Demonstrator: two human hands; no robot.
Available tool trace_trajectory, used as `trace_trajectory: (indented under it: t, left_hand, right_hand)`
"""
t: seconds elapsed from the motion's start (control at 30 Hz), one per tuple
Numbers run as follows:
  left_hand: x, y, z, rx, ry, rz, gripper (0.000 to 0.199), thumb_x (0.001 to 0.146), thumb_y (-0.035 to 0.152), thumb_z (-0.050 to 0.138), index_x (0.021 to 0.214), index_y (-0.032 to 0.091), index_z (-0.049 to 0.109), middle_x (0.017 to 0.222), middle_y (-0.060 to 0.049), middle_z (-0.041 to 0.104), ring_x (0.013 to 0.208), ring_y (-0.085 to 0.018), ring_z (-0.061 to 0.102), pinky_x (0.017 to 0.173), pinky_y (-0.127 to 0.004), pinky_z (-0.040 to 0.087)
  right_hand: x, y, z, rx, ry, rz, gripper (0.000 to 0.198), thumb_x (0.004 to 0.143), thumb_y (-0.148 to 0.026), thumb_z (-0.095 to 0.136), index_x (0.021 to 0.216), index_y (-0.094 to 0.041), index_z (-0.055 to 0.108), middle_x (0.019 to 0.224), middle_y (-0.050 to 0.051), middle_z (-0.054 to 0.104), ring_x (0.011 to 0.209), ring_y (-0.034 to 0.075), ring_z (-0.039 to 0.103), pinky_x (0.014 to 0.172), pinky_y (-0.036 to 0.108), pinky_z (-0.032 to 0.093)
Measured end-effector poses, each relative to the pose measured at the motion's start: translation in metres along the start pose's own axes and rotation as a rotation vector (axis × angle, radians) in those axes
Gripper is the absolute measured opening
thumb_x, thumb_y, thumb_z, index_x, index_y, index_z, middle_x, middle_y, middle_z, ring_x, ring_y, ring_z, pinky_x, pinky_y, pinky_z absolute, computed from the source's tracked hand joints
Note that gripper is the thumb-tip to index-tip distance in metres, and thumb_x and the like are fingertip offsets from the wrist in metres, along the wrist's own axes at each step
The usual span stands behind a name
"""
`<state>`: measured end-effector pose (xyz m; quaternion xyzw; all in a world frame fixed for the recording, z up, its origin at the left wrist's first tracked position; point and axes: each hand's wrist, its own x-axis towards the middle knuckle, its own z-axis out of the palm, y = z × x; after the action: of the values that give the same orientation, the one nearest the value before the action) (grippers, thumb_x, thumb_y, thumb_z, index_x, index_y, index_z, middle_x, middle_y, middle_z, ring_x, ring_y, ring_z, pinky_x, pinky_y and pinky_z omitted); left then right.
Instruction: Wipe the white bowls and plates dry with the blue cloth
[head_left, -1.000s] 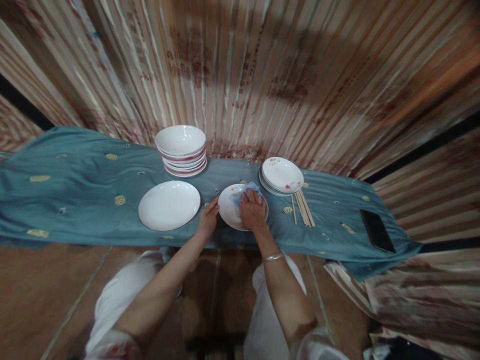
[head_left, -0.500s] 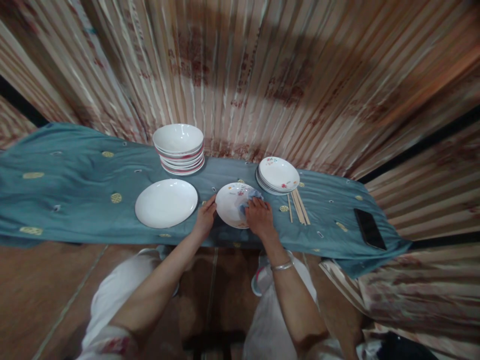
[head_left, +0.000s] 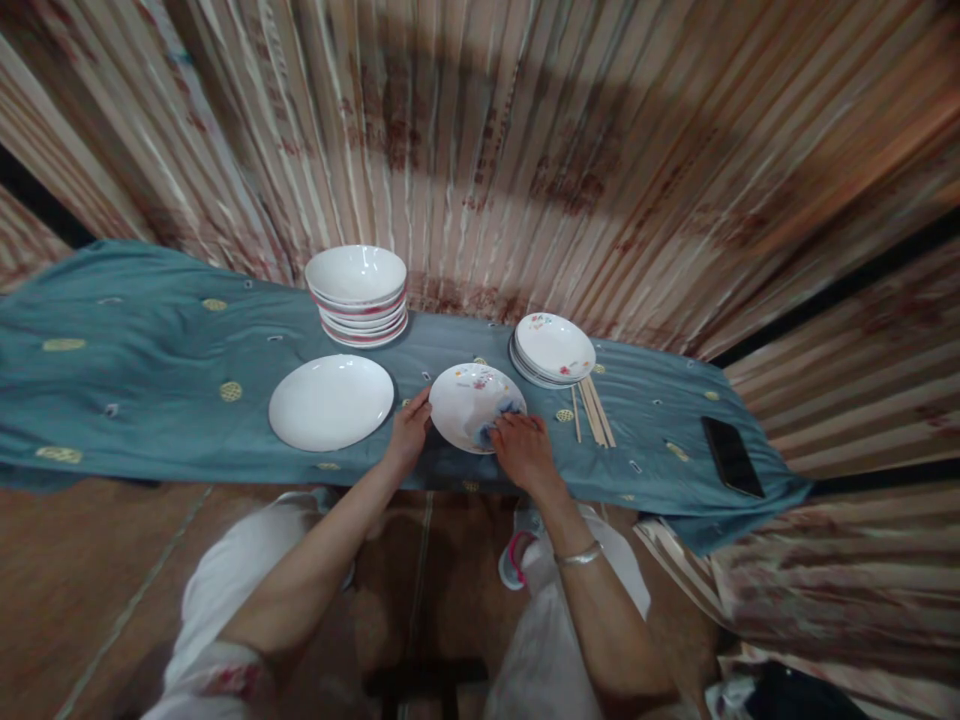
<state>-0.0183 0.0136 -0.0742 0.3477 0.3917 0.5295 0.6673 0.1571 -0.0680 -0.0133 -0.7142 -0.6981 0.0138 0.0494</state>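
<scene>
A white plate with a floral pattern (head_left: pixel 459 410) lies in front of me, near the table's front edge. My left hand (head_left: pixel 410 430) grips its left rim, fingers closed at the edge. A blue cloth (head_left: pixel 489 425) is pressed on the lower right of the plate's face under my right hand (head_left: pixel 523 450), whose fingers are closed over it. Part of the cloth is hidden by those fingers. To the left lies a larger plain white plate (head_left: pixel 331 402).
A tall stack of white bowls and plates (head_left: pixel 358 285) stands at the back left. Several floral plates (head_left: pixel 555 348) are stacked at the back right, with wooden chopsticks (head_left: pixel 595 412) in front. A black phone (head_left: pixel 732 457) lies on the right of the teal tablecloth (head_left: pixel 172 400).
My right hand has slid the cloth down and slightly left across the plate, toward its lower rim. My left hand keeps its hold on the left rim.
</scene>
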Motion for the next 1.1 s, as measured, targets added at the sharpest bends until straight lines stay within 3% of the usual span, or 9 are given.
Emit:
trace_trajectory:
  t: [0.5, 0.83, 1.1]
  left_hand:
    - [-0.002, 0.0, 0.001, 0.03, -0.022, 0.046, 0.049, 0.072, 0.039, 0.071, 0.117, 0.018, 0.072, 0.127, -0.01, 0.07, 0.122, -0.031, 0.061, 0.11, -0.048, 0.042]
    - [-0.001, 0.0, 0.002, 0.068, -0.074, 0.091, 0.042, 0.081, 0.036, 0.058, 0.118, 0.017, 0.07, 0.121, -0.011, 0.072, 0.119, -0.029, 0.063, 0.11, -0.049, 0.041]
    - [0.001, 0.0, 0.001, 0.2, 0.0, 0.146, 0.04, 0.086, 0.039, 0.05, 0.112, 0.017, 0.071, 0.126, -0.012, 0.07, 0.122, -0.029, 0.061, 0.112, -0.048, 0.039]
  right_hand:
    - [-0.023, -0.021, 0.004, 0.134, 0.008, -0.141, 0.031, 0.102, -0.025, 0.044, 0.12, -0.015, 0.067, 0.128, 0.014, 0.068, 0.117, 0.027, 0.062, 0.103, 0.043, 0.041]
    - [-0.014, -0.041, 0.015, 0.205, 0.084, -0.226, 0.029, 0.101, -0.023, 0.047, 0.122, -0.016, 0.066, 0.123, 0.013, 0.069, 0.116, 0.024, 0.062, 0.105, 0.04, 0.043]
    - [0.006, -0.06, 0.016, 0.22, 0.076, -0.21, 0.031, 0.101, -0.022, 0.048, 0.125, -0.011, 0.064, 0.124, 0.016, 0.068, 0.116, 0.026, 0.062, 0.104, 0.04, 0.044]
